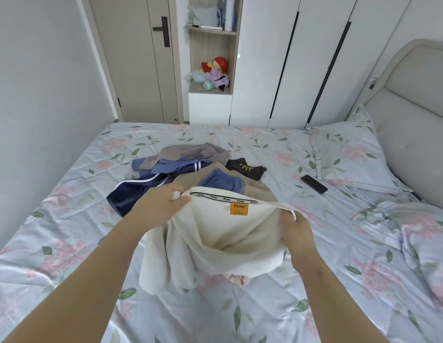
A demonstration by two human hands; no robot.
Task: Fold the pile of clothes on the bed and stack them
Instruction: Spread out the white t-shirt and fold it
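Cream top (225, 241) is held up over the near middle of the bed (67, 219). The left hand (161, 206) and right hand (298, 231) each pinch its neckline, orange label showing. Judged best: slide the fingers (182, 200) out to the shoulders, shake the top flat, then lay it on bare sheet by the near edge. The cloth hangs below the fingers with its lower folds resting on the bed, and the unfolded pile (188, 167) lies just beyond, mid-bed.

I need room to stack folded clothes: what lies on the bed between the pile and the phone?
Nothing but bare flowered sheet lies between the pile of clothes and the phone, as the head view shows.
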